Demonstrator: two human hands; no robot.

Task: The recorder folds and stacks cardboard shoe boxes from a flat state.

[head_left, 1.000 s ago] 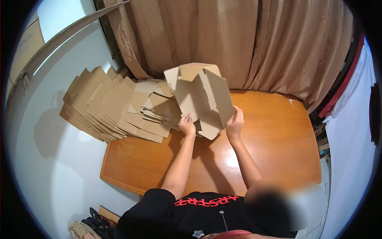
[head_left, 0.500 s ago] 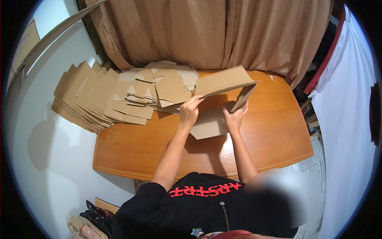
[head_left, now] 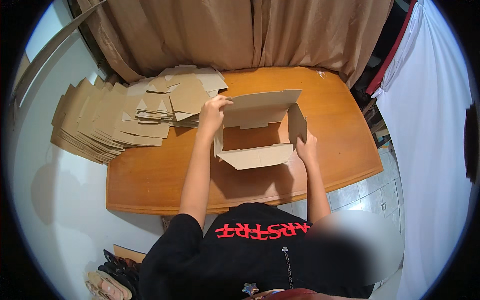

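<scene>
A brown cardboard box (head_left: 261, 107) is spread into an open frame above the table, and the wooden tabletop shows through its middle. One flap slants toward me at its near side. At the box's left side, my left hand (head_left: 212, 115) is closed on the upper edge, fingertips bent over it. My right hand (head_left: 307, 150) grips the right side panel low down near the front corner, its thumb hidden in part by the cardboard.
The orange-brown wooden table (head_left: 345, 145) has a curved near edge. Flat cardboard pieces (head_left: 95, 120) lie in overlapping stacks at the left, beside a white wall. Brown curtains (head_left: 215, 35) hang behind the table, and a white cloth (head_left: 425, 150) hangs at the right.
Both hands have moved apart, and the box has gone from a tilted, narrow shape to a wide rectangular frame. The view has shifted a little, with the stacks now farther left.
</scene>
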